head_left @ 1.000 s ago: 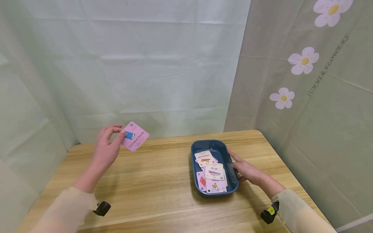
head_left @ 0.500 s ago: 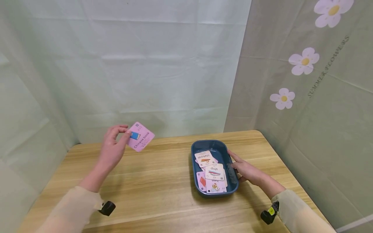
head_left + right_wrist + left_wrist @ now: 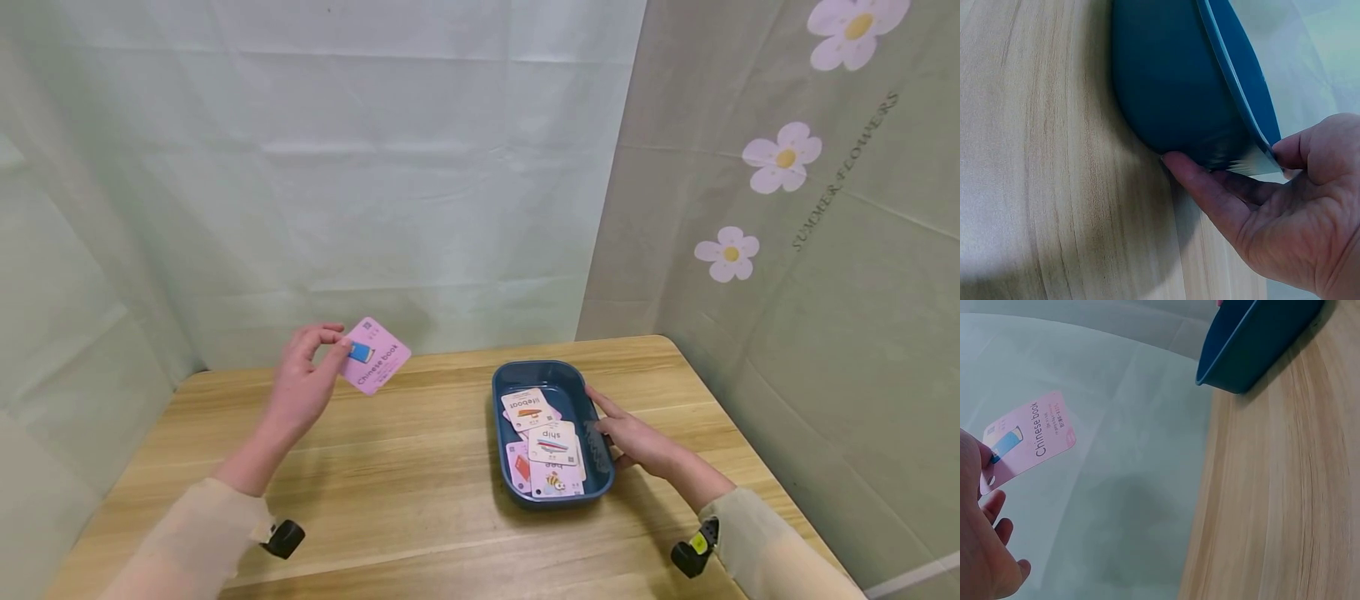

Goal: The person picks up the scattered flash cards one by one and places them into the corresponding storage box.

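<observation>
A pink flashcard [image 3: 377,357] reading "Chinese book", with a blue book picture, is pinched by my left hand [image 3: 306,383] above the far left of the table. In the left wrist view the flashcard [image 3: 1030,439] is held at one corner, its printed face showing, with the other fingers loosely bent below. My right hand [image 3: 637,442] grips the right side of a dark blue box [image 3: 592,400]. The right wrist view has the thumb at the box's rim and the fingers [image 3: 1207,194] against its outer wall. Inside the box lie several overlapping flashcards, including a ship card [image 3: 552,443] and a lifeboat card [image 3: 527,408].
The wooden table [image 3: 405,467] carries the box right of centre. A pale cloth curtain [image 3: 390,167] hangs behind the table's far edge, and a flower-printed cloth [image 3: 825,333] stands along the right side. Each wrist wears a small black camera.
My left hand has moved a little to the right, carrying the "Chinese book" flashcard with it. My right hand and the box have stayed in place.
</observation>
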### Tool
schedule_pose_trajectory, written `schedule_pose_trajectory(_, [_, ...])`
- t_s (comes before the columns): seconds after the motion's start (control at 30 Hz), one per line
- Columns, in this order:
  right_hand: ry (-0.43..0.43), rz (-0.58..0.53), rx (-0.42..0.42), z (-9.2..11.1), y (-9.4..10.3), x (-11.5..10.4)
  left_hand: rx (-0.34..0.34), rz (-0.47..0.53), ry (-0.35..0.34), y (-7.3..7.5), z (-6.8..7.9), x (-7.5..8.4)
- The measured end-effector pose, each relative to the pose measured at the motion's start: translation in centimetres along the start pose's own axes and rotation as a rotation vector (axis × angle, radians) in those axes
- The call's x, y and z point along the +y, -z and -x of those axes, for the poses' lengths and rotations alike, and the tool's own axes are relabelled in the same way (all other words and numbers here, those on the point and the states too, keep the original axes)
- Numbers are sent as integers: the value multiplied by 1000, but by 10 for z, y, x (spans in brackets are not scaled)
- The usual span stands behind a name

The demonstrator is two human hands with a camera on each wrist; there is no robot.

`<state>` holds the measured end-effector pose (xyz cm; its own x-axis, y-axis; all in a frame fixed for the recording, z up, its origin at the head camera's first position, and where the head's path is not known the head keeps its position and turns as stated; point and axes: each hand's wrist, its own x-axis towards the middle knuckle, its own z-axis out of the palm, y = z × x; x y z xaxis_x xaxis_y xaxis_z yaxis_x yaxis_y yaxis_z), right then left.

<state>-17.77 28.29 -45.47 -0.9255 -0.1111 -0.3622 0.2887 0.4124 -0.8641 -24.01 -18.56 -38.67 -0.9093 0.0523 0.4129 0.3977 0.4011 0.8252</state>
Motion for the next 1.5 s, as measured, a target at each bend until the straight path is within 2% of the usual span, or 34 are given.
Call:
schedule_pose_trajectory(0.67, [3, -2, -8, 0, 0, -1, -37, 23, -14, -13, 1, 5])
schedule_pose_trajectory(1.0, [0, -1, -5, 1, 0, -1, -63, 56, 5, -23, 2, 10])
schedule_pose_trajectory(1.5, [-1, -10, -3, -1, -1, 0, -94, 79, 13, -43, 2, 4])
